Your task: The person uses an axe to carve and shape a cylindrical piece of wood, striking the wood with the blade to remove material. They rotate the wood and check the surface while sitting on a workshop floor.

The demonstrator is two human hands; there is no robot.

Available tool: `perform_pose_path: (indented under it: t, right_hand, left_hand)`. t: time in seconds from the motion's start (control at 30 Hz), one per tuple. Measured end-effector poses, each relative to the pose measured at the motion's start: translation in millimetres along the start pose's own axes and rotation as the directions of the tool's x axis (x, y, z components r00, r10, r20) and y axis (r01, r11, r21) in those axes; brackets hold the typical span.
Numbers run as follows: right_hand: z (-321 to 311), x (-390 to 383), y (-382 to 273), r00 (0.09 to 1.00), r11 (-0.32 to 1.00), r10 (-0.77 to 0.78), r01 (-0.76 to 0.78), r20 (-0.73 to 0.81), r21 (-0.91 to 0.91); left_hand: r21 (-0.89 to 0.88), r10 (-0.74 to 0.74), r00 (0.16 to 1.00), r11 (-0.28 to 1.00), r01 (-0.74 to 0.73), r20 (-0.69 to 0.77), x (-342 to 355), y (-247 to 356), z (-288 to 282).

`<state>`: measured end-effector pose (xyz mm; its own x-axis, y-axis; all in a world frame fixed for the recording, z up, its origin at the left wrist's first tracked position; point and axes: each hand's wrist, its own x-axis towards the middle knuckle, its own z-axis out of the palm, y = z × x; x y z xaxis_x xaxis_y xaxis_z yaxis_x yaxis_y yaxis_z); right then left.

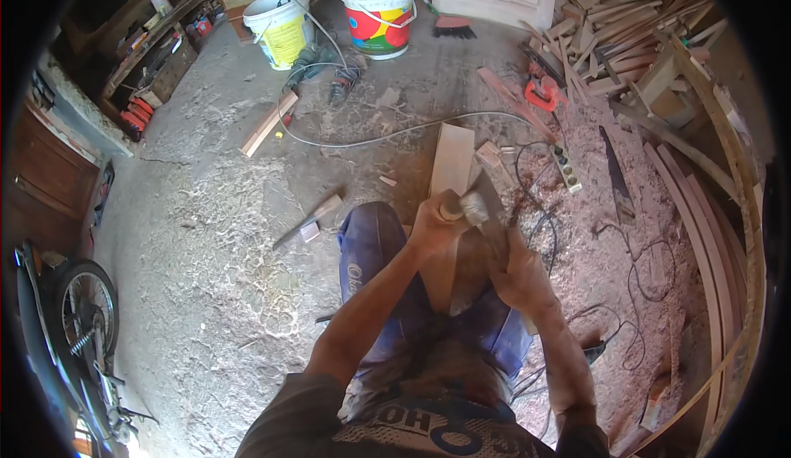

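A pale wooden board (pixel 454 157) reaches away from between my knees, lying lengthwise in front of me. Over it, my left hand (pixel 434 229) is closed around a tool handle (pixel 450 207) with a round wooden end facing up; its lower part is hidden. My right hand (pixel 525 278) grips a tool with a broad, flat grey metal part (pixel 486 193), blurred where it comes close to the left hand. A whitish round piece sits between the two tools; which one it belongs to I cannot tell. More brown wood (pixel 445 273) shows beneath, between my thighs.
Beyond are two buckets (pixel 379 17), a power tool (pixel 342 83) and its cable. To the right lie a hand saw (pixel 616 176), a red-handled tool (pixel 544 94), a socket strip (pixel 566 168), shavings and piled offcuts (pixel 626 25). A motorcycle (pixel 78 318) stands left.
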<state>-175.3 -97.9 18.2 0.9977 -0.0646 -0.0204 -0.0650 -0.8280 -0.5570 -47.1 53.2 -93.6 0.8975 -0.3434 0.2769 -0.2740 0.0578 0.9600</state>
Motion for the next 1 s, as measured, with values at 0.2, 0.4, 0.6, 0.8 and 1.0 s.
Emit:
perform_pose_path:
  t: [0.2,0.4,0.6,0.8,1.0]
  right_hand:
    - [11,-48,5,0.986,0.928,0.141,-0.099,-0.092,0.359]
    - [12,-41,12,0.967,0.815,0.253,-0.229,0.029,0.533]
    - [-3,-29,-3,0.983,0.880,0.185,-0.158,-0.016,0.448]
    - [-85,-6,-31,0.811,0.797,-0.254,0.484,-0.527,0.361]
    - [-108,12,-55,0.571,0.863,-0.341,0.506,-0.747,-0.007]
  left_hand:
    - [-0.515,-0.260,0.924,0.853,0.084,-0.280,1,-34,-85]
    - [-0.131,-0.115,0.964,0.988,0.085,-0.241,0,-4,-33]
    - [-0.025,-0.069,0.992,0.997,0.066,-0.109,7,0,-11]
    - [0.118,0.021,0.989,0.993,-0.003,-0.144,1,2,15]
    - [0.082,-0.021,0.993,0.996,0.030,-0.115,6,5,24]
